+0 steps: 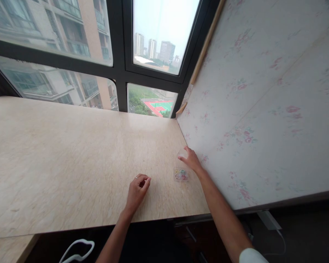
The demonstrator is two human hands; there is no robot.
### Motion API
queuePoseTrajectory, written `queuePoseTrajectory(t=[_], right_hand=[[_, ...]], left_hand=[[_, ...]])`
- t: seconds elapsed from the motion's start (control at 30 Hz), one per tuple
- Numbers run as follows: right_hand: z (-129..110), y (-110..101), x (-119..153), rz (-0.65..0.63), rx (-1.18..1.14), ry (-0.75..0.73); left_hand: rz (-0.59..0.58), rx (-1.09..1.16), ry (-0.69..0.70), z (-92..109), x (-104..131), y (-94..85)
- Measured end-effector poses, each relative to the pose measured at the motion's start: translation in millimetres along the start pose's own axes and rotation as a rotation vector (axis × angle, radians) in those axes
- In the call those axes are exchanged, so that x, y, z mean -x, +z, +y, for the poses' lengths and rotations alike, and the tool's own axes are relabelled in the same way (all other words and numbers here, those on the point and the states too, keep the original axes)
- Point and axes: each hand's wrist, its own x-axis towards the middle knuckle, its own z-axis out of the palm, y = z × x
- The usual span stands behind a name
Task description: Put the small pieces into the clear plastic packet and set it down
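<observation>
A pale marble-patterned tabletop (71, 153) fills the left and middle of the view, running far to a dark-framed window (120, 54) that looks out on apartment blocks and a sports court. At the near left edge, below the tabletop, a white looped cord (78, 248) shows against the dark. The left hand (137, 190) rests on the tabletop near its near edge, fingers curled loosely inward with a ring on one finger, its grip holding nothing. Just right of it and apart from it lies a small clear plastic box of coloured paper clips (181, 175), flat on the tabletop near the right edge. The right hand (190, 159) lies just beyond the box, fingers spread and released, fingertips on what looks like a clear lid, too faint to be sure. A floral-papered wall (263, 109) rises at the right.
</observation>
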Motion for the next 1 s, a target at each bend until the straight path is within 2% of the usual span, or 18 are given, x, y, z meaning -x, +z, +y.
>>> queuePoseTrajectory(t=[0.13, 0.23, 0.33, 0.5, 0.67, 0.73, 0.83, 0.93, 1.0], right_hand=[[17.3, 13.3, -22.8, -0.118, 0.033, 0.067], [22.2, 15.0, -25.5, -0.153, 0.005, 0.107], [17.1, 10.9, -21.8, -0.137, -0.069, 0.126], [-14.9, 0.2, -2.2, -0.089, -0.317, 0.122], [-65.1, -16.2, 34.2, -0.143, -0.7, 0.113], [-82.2, -22.0, 50.2, -0.231, -0.961, 0.173], [-96.1, -23.9, 70.9, -0.428, -1.271, 0.354], [-97.6, -16.9, 85.4, -0.574, -1.403, 0.505], [-96.1, -10.7, 92.5, -0.615, -1.473, 0.563]], left_hand=[[0.007, 0.004, 0.003, 1.1, 0.5, -0.7], [0.008, -0.004, 0.004, 1.9, 0.3, -0.6], [0.007, -0.01, 0.004, 1.8, -0.3, -0.3], [-0.008, -0.013, -0.003, 1.4, -0.3, -0.6], [-0.014, -0.025, -0.008, 1.7, 0.0, -0.4], [-0.011, -0.015, -0.02, 1.5, -0.3, 0.4], [-0.003, 0.024, -0.039, 3.4, -0.4, 1.4], [0.0, 0.071, -0.047, 14.1, 0.8, 0.4], [0.002, 0.097, -0.001, 27.7, 1.5, -1.6]])
